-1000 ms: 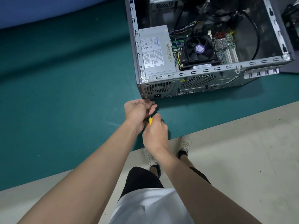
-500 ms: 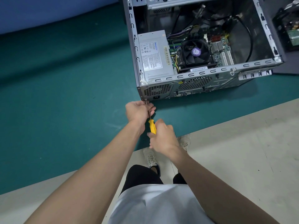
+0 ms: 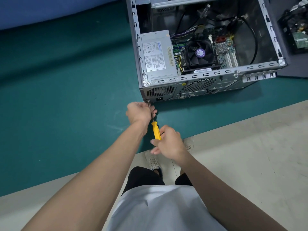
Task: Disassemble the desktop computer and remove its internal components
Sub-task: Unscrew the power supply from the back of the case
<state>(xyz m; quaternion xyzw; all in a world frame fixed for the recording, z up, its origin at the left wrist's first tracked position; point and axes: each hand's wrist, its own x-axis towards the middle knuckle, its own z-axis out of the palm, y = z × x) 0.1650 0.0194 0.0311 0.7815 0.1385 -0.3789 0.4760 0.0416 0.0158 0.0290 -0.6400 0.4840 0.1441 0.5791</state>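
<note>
An open grey computer case (image 3: 208, 75) lies on its side on the green mat. Inside it sit a silver power supply (image 3: 157, 55), a black CPU fan (image 3: 200, 53) and a green motherboard (image 3: 225, 52) with black cables. A yellow-handled screwdriver (image 3: 156, 130) points at a screw at the lower left corner of the case's rear panel (image 3: 148, 101). My left hand (image 3: 140, 113) curls round the metal shaft near the tip. My right hand (image 3: 168, 143) grips the back end of the yellow handle.
The green mat (image 3: 66, 97) covers the table out to a pale front edge (image 3: 233, 147). A dark panel with a removed drive (image 3: 298, 35) lies at the right of the case. A blue surface (image 3: 50, 9) runs along the back left. My legs and shoes show below.
My right hand has slid back along the screwdriver, away from the case, so more of the yellow handle shows. My left hand stays at the corner screw.
</note>
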